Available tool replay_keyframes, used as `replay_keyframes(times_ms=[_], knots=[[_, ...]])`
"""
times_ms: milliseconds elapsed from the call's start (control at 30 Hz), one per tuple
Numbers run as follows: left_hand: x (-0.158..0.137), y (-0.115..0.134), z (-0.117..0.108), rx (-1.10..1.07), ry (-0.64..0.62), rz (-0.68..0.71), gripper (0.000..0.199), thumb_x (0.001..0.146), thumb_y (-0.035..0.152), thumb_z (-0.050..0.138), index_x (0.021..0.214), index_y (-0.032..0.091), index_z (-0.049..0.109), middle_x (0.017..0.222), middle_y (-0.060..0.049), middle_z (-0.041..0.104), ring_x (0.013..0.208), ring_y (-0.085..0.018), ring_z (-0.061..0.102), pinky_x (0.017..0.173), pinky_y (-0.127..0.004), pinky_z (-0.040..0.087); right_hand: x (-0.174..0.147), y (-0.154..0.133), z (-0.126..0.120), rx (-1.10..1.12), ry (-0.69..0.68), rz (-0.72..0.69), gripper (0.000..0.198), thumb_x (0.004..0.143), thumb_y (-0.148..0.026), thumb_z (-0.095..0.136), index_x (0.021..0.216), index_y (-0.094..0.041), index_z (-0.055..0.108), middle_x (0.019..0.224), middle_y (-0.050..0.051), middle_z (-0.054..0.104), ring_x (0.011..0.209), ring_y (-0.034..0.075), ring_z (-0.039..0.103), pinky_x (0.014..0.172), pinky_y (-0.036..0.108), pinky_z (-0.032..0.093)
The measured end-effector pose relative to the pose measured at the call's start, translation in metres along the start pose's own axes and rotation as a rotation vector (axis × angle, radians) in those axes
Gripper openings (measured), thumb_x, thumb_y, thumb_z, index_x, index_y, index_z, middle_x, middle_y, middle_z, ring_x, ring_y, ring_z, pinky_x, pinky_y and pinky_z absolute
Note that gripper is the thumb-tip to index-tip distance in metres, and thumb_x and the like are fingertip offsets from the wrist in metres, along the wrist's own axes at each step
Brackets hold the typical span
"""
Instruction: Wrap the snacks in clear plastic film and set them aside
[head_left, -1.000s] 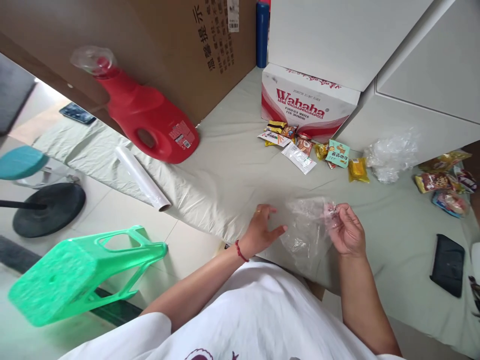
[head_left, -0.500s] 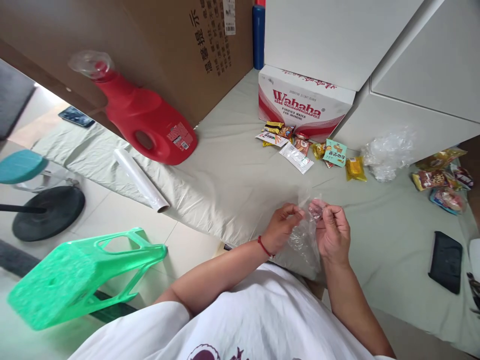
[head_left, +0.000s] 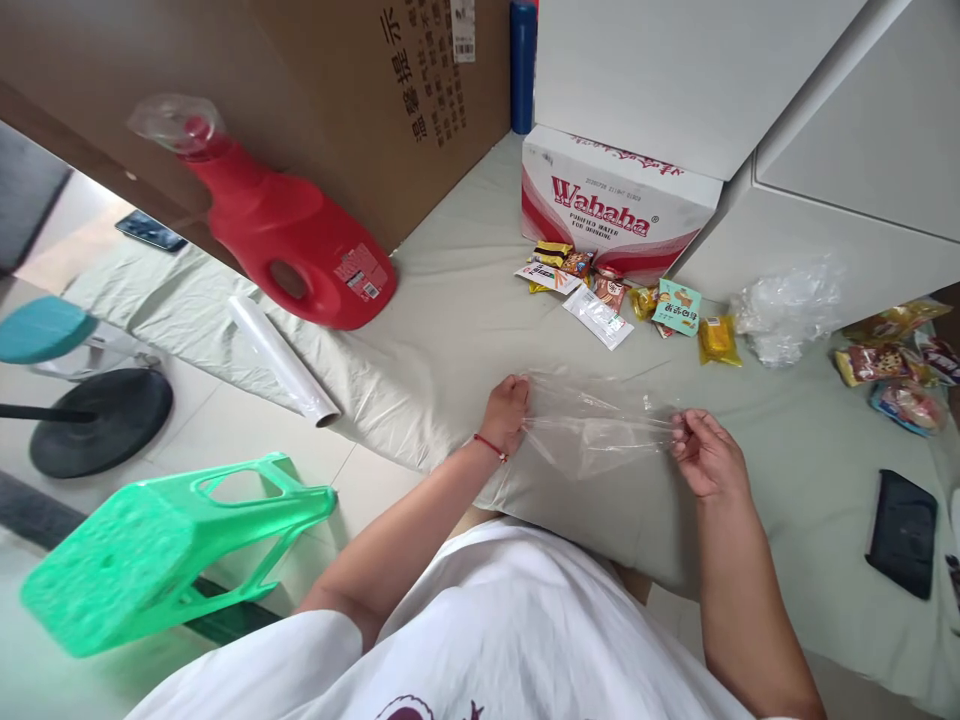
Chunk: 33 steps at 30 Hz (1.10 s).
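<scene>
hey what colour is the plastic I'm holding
The plastic is colourless and see-through; the head view shows it best.

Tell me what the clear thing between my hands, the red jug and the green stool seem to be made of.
The clear thing looks like thin, glossy plastic film: see-through, with bright creases. The red jug seems molded plastic with a soft sheen, its handle formed into the body. The green stool is probably shiny hard plastic: one even color and smooth, rounded edges.
</scene>
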<state>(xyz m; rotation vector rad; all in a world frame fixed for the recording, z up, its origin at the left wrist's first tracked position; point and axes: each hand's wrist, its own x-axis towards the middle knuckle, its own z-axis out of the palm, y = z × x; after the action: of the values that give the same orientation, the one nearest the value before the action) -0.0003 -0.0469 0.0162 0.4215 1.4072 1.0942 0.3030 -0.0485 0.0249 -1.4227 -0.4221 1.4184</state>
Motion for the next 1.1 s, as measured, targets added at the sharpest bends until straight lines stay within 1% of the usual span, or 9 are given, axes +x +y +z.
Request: replay_keyframes(times_ms=[100,200,367,467,567,667,767,900,1100], knots=[[0.014,0.004,-0.009,0.097,0.003,0.053,0.032,0.099,0.033,0.057,0.073,0.023,0.042,0.062,0.007,0.030,0.051,-0.009,0.026,0.049,-0.025,0.020,0.019,-0.005,-0.006,-0.079,0.003,-0.001,0.062,0.040,-0.040,0.103,0.081,-0.019,0.062,0.074,-0.003,0.070,0.054,0.006,0.059,0.040,0.012,0.045],[0.023,0.005,-0.011,0.314,-0.017,0.193,0.034,0.100,0.031,0.056,0.071,0.022,0.041,0.062,0.006,0.033,0.056,-0.011,0.029,0.054,-0.026,0.023,0.036,-0.009,-0.007,-0.190,0.065,-0.124,0.064,0.043,-0.049,0.101,0.081,-0.019,0.060,0.075,-0.003,0.068,0.055,0.007,0.059,0.044,0.015,0.049],[0.032,-0.003,-0.009,0.555,0.052,0.352,0.034,0.104,0.034,0.045,0.073,0.024,0.036,0.063,0.006,0.034,0.060,-0.013,0.034,0.059,-0.028,0.028,0.033,-0.010,-0.005,-0.446,0.271,-0.422,0.061,0.073,-0.075,0.077,0.099,-0.023,0.058,0.084,-0.001,0.067,0.064,0.013,0.066,0.049,0.023,0.053],[0.035,-0.011,-0.008,0.522,0.118,0.371,0.035,0.105,0.040,0.043,0.075,0.025,0.034,0.064,0.005,0.035,0.060,-0.014,0.037,0.059,-0.027,0.031,0.008,0.004,-0.001,-0.604,0.194,-0.258,0.067,0.087,-0.082,0.055,0.120,-0.023,0.056,0.079,0.003,0.070,0.065,0.020,0.070,0.048,0.029,0.054],[0.036,-0.016,-0.007,0.520,0.143,0.403,0.036,0.105,0.045,0.042,0.076,0.025,0.035,0.065,0.004,0.036,0.061,-0.014,0.040,0.059,-0.027,0.034,-0.019,0.028,0.013,-0.738,0.063,-0.089,0.085,0.080,-0.071,0.074,0.145,-0.024,0.046,0.081,0.004,0.073,0.070,0.024,0.073,0.055,0.033,0.058],[0.035,-0.015,-0.007,0.547,0.137,0.415,0.036,0.105,0.044,0.041,0.076,0.025,0.034,0.065,0.004,0.038,0.063,-0.015,0.042,0.061,-0.027,0.035,-0.034,0.050,0.033,-0.603,-0.084,-0.055,0.107,0.070,-0.050,0.089,0.157,-0.024,0.033,0.080,-0.001,0.071,0.073,0.023,0.073,0.063,0.033,0.059],[0.034,-0.006,-0.008,0.625,0.116,0.408,0.034,0.106,0.038,0.039,0.075,0.025,0.032,0.064,0.004,0.038,0.063,-0.015,0.041,0.062,-0.027,0.033,-0.037,0.051,0.041,-0.415,-0.149,-0.038,0.097,0.066,-0.042,0.090,0.149,-0.023,0.043,0.075,-0.005,0.066,0.065,0.017,0.066,0.061,0.030,0.056],[0.035,0.013,-0.012,0.838,0.032,0.382,0.033,0.106,0.031,0.038,0.075,0.025,0.031,0.064,0.003,0.042,0.063,-0.016,0.042,0.063,-0.029,0.031,-0.036,0.023,0.016,-0.361,-0.161,-0.042,0.081,0.064,-0.043,0.092,0.134,-0.025,0.055,0.080,-0.005,0.067,0.059,0.011,0.057,0.055,0.025,0.047],[0.040,0.025,-0.007,0.929,-0.033,0.390,0.032,0.106,0.029,0.041,0.074,0.025,0.034,0.064,0.002,0.044,0.063,-0.018,0.043,0.064,-0.032,0.028,-0.046,-0.009,-0.034,-0.502,-0.164,0.053,0.083,0.061,-0.047,0.096,0.132,-0.024,0.060,0.079,-0.005,0.063,0.061,0.011,0.055,0.055,0.024,0.045]])
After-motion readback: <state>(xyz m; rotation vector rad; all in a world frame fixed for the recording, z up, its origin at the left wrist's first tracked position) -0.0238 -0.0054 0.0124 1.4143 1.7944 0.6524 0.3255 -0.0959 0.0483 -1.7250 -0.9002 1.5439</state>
